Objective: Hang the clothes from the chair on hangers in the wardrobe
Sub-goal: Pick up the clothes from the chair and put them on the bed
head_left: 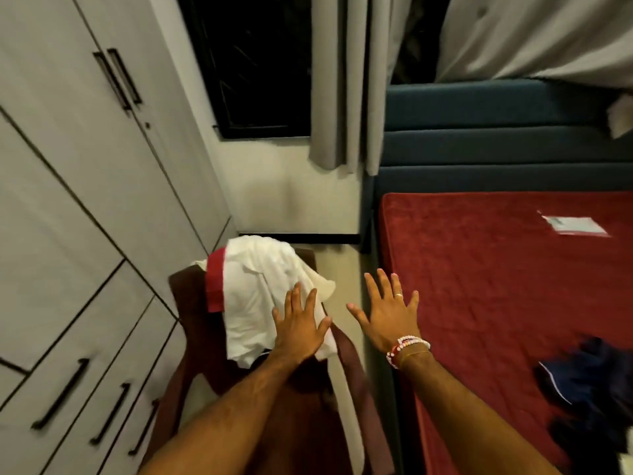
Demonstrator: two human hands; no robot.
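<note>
Over the back of the brown chair (pixel 186 296) a white shirt (pixel 253 289) lies draped with a red cloth (pixel 215 286) at its left edge. The left hand (pixel 299 332) is over the shirt's near part, fingers straight and spread. The right hand (pixel 388 317), also spread, holds nothing between chair and red mattress (pixel 496 286). The wardrobe (pixel 68 200) stands closed on the left.

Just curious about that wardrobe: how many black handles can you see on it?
5 handles: a pair high on the wardrobe, three at lower left. More may be out of view.
</note>
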